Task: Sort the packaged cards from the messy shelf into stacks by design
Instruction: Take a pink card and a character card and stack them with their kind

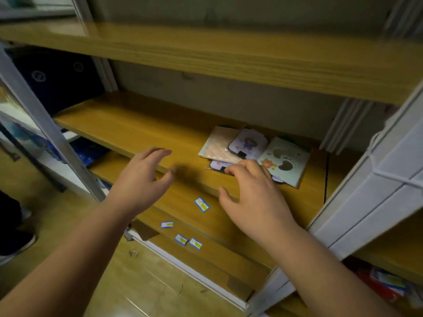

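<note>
- Both hands hover over the middle shelf point(146, 124): the left hand point(142, 177) has its fingers spread and holds nothing, well to the left of the card pile.
- Reaching at the near edge of that pile, the right hand point(251, 191) has loosely curled fingers. The fingertips point(231, 170) lie at or just above the lowest card; I cannot tell whether they touch it, and nothing is pinched.
- Lying as a loose overlapping heap toward the right end of the shelf, the packaged cards point(251, 152) include a pale pink pack point(219, 143) at the pile's left, a lilac card point(248, 143) on top at the middle, and a paw-print card point(286, 159) at the pile's right.
- No sorted stacks show on the shelf yet, so the sorting looks barely begun.
- Small blue-edged labels point(202, 204) sit on the front of the shelf below the pile.
- Risks, as I judge them: the glossy sleeves may slide, so pulling one card could drag its neighbours off the front edge. Two cards may also lift together, and dim light may confuse similar lilac designs.
</note>
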Demonstrator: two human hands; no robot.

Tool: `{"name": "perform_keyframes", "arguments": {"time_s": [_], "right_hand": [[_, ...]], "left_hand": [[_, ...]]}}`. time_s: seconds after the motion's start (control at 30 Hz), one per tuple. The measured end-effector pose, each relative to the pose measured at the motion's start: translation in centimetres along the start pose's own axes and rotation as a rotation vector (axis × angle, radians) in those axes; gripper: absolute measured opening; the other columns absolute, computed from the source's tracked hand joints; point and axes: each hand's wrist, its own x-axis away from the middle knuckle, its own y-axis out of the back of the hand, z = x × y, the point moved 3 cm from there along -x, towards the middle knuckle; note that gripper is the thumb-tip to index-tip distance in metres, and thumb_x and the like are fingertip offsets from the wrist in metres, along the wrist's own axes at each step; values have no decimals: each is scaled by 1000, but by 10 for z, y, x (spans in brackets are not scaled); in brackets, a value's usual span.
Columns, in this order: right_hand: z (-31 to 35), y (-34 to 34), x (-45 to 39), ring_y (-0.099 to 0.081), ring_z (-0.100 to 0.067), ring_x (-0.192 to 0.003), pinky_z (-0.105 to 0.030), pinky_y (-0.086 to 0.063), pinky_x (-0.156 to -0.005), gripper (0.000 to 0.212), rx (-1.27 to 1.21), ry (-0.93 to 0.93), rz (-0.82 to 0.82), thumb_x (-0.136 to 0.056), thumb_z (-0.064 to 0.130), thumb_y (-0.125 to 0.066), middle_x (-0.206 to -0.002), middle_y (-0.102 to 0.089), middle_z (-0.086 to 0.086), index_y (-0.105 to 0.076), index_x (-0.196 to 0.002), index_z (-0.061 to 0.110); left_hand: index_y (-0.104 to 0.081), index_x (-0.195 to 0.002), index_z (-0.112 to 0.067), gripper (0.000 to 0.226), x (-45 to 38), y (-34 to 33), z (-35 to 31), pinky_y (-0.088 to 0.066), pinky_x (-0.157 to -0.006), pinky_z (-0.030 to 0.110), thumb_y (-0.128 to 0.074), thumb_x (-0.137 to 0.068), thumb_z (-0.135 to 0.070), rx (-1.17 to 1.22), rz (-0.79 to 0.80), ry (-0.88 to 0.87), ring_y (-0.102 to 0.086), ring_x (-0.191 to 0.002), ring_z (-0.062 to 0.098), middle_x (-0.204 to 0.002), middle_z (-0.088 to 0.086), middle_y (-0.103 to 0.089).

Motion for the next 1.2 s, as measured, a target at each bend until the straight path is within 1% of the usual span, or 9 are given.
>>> {"name": "perform_keyframes", "arguments": {"time_s": [0.1, 0.2, 0.37, 0.5, 0.57, 0.67, 0.87, 1.0, 1.2], "right_hand": [[-5, -3, -5, -39, -12, -127, -30, -37, -107, 45, 34, -86, -16, -94, 44, -55, -129, -46, 8, -51, -136, 28], [-8, -7, -10, -38, -12, -129, -32, -36, -111, 47, 73, -193, -30, -94, 46, -54, -131, -45, 9, -49, -137, 28], [-6, -15, -12, -35, -11, -131, -27, -31, -107, 45, 113, -335, -72, -95, 46, -54, -137, -43, 9, -49, -137, 31], [1, -19, -7, -36, -10, -132, -31, -35, -110, 43, 134, -392, -126, -94, 46, -54, -136, -46, 9, -52, -135, 29], [6, -23, -3, -39, -11, -131, -33, -38, -109, 43, 134, -409, -136, -94, 45, -55, -134, -47, 9, -53, -134, 28], [10, -26, 0, -39, -7, -129, -27, -36, -108, 43, 133, -438, -158, -93, 44, -56, -132, -47, 11, -53, -134, 29], [14, -25, 3, -39, -5, -125, -28, -40, -106, 42, 133, -466, -187, -94, 42, -56, -130, -47, 12, -53, -134, 31], [15, -23, 4, -40, -5, -124, -29, -41, -106, 42, 130, -480, -195, -94, 41, -57, -130, -48, 13, -52, -134, 31], [10, -26, 2, -39, -1, -122, -26, -41, -103, 43, 134, -501, -168, -94, 43, -56, -130, -46, 16, -50, -135, 32]], "left_hand": [[-48, -146, -29, 53, -30, -17, 7, -43, -91, 31, -56, -97, -45, 34, 39, -61, -55, -121, 21, -146, -6, -50], [-50, -145, -27, 51, -56, -31, 9, -43, -94, 34, -55, -97, -44, 79, 78, -89, -51, -127, 23, -144, -2, -53], [-54, -141, -23, 53, -96, -52, 1, -50, -90, 39, -54, -95, -50, 120, 131, -31, -60, -115, 32, -138, 6, -56], [-55, -138, -23, 54, -125, -68, -28, -46, -87, 38, -54, -94, -53, 70, 239, -63, -58, -116, 35, -131, 11, -59], [-54, -139, -21, 60, -135, -74, -42, -46, -91, 39, -56, -91, -57, 7, 294, -81, -57, -119, 36, -131, 14, -59], [-49, -141, -15, 68, -145, -83, -52, -45, -94, 39, -62, -89, -56, -34, 355, -58, -55, -122, 36, -135, 17, -58], [-31, -152, -6, 94, -164, -78, -39, -45, -103, 40, -80, -81, -45, 256, 429, 73, -49, -134, 36, -151, 16, -47], [-40, -149, -6, 84, -170, -68, -26, -45, -89, 35, -79, -84, -41, 222, 413, 47, -57, -124, 35, -141, 16, -57], [-41, -149, -7, 92, -170, -68, -6, -47, -95, 35, -83, -78, -47, 334, 327, 85, -60, -122, 32, -134, 14, -64]]}}
